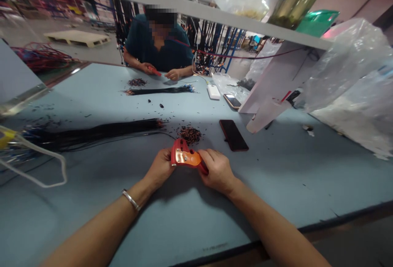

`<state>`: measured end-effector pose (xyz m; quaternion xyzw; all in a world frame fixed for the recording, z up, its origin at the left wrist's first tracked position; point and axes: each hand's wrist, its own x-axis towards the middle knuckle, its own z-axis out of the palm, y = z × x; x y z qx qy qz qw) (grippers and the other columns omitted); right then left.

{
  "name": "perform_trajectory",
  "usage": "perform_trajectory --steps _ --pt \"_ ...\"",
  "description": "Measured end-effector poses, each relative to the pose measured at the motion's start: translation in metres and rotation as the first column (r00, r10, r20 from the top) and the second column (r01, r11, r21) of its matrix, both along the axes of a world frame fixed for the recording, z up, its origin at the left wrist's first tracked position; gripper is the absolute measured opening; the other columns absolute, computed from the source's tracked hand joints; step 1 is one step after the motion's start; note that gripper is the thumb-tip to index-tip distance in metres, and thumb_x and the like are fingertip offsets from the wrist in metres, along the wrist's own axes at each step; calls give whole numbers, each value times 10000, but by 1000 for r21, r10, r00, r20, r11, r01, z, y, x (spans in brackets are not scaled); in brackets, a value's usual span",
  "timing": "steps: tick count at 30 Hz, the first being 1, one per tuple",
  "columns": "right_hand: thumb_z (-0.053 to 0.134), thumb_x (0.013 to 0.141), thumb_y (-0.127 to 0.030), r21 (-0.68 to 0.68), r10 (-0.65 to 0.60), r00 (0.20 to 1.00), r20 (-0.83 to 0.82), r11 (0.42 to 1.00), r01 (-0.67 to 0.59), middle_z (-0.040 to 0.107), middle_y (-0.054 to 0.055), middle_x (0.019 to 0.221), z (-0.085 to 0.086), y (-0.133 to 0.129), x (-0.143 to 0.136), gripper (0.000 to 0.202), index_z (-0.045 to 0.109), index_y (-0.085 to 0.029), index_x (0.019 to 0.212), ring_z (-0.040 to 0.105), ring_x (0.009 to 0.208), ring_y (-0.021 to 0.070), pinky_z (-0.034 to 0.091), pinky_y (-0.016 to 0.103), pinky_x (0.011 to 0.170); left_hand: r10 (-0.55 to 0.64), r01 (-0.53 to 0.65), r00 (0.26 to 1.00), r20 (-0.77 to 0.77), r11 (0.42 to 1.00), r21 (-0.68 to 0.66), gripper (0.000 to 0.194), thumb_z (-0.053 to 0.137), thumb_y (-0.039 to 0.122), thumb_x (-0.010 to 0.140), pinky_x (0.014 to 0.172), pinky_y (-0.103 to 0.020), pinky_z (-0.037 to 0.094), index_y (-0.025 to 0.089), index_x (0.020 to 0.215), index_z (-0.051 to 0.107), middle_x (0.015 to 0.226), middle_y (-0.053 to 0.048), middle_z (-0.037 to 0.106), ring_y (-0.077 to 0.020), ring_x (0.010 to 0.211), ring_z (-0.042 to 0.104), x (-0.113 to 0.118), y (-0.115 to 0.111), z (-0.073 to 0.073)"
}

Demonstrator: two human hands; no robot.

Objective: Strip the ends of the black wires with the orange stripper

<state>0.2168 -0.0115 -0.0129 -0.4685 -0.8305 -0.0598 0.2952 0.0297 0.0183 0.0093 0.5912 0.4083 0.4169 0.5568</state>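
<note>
A red wire stripper [186,157] with an orange plate is held just above the table in front of me. My right hand [216,170] is wrapped round its handles. At the stripper's head, my left hand [160,169] is closed in a pinch, its fingertips partly hidden behind the tool. One thin black cable [166,133] curves from the bundle to the stripper's head, by my left fingers. That bundle of black cables [107,132] lies to the left. Just beyond the tool is a heap of small dark cut pieces [189,134].
A dark phone [233,135] lies right of the heap, near a leaning clear plastic cup [266,115]. Across the table [196,222], a co-worker [159,48] holds a red tool beside another cable bundle [159,91]. Plastic bags [346,66] stand right; a shelf crosses above.
</note>
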Motion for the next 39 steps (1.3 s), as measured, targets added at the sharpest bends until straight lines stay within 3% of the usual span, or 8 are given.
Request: perform_trajectory --steps 9,14,19,22,26,31,34,39 --pt "484 753 -202 -17 -21 1000 22 1000 21 647 77 744 -3 3 -1 170 571 -160 893 567 611 195 407 299 572 20 -17 998 66 999 -45 168 715 327 611 677 -293 508 161 622 690 642 -35 697 -195 658 622 1 2 -3" --pt "490 726 -189 -54 -13 999 35 998 15 653 72 739 -3 7 -1 188 565 -158 895 581 602 189 390 284 556 48 -43 995 88 997 -63 176 671 293 629 550 -240 441 173 532 585 485 17 551 -126 511 500 1 4 -8" --pt "496 716 -194 -98 -19 999 41 995 23 642 52 702 -4 9 -1 153 556 -171 855 576 581 177 370 270 541 65 -56 992 109 995 -83 304 692 298 611 532 -219 409 189 451 457 399 53 396 -125 526 489 1 5 -8" --pt "499 735 -194 -106 -33 999 42 994 38 634 45 683 -6 10 -2 123 559 -170 839 574 572 170 364 266 541 67 -57 992 106 994 -92 313 715 347 620 540 -216 416 178 473 497 426 36 451 -133 556 510 1 5 -9" --pt "513 731 -199 -132 -79 994 72 987 88 660 62 754 -3 12 0 180 574 -159 896 597 617 186 384 275 560 98 -95 993 71 994 -50 312 705 448 656 572 -225 429 140 663 652 596 -16 619 -145 613 537 1 7 -13" --pt "565 729 -205 -74 -209 973 98 974 216 666 130 962 5 17 6 385 565 -123 1106 607 830 252 443 329 723 294 -281 954 -65 946 161 294 614 422 754 654 -238 423 144 796 701 716 -21 666 -152 683 554 -2 8 -14" --pt "584 732 -190 -51 -240 960 143 967 250 655 154 976 5 19 8 410 581 -107 1133 592 880 289 431 395 812 367 -346 927 -77 916 205 260 619 410 764 674 -241 424 166 807 699 739 -14 664 -154 708 560 -4 11 -17" --pt "636 705 -223 -255 -221 974 -57 946 200 664 125 1042 1 17 15 426 602 -159 1125 611 906 274 457 399 837 449 -439 893 -29 882 171 214 612 386 788 694 -241 422 176 786 649 682 2 622 -144 701 551 -5 17 -23"
